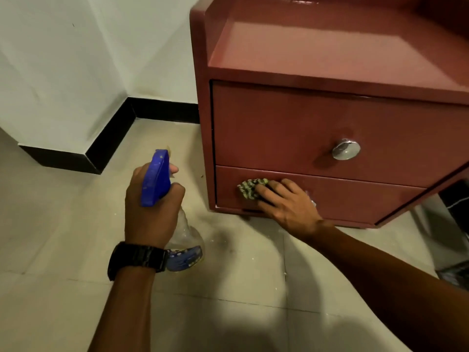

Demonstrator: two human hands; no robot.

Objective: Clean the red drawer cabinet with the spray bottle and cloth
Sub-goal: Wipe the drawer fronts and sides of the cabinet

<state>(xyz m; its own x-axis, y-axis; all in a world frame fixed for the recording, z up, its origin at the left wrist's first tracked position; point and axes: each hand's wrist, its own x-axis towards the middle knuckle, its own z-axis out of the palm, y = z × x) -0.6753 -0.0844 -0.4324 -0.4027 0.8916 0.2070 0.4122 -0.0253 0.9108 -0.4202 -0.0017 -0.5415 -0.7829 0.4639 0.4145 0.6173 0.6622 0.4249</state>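
A: Cabinet [291, 128]? 
B: Red, glossy, 2 drawers, chrome knob [346, 149] on upper one; stands on tiled floor [63, 250] near wall corner.
A: Cloth [250, 188]?
B: Checked, bunched, on lower drawer front [355, 199], under right hand [286, 203] w/ fingers spread flat, pressing it.
A: Bottle?
B: Spray bottle [182, 237], blue head, clear body; left hand [149, 207] grips its neck, left of cabinet, off the floor.

place: looks like a home room, prob a bedroom corner | clues: red bedside-style drawer cabinet [330, 128], white painted walls [63, 72], black skirting [111, 138], beige tiled floor [63, 250]
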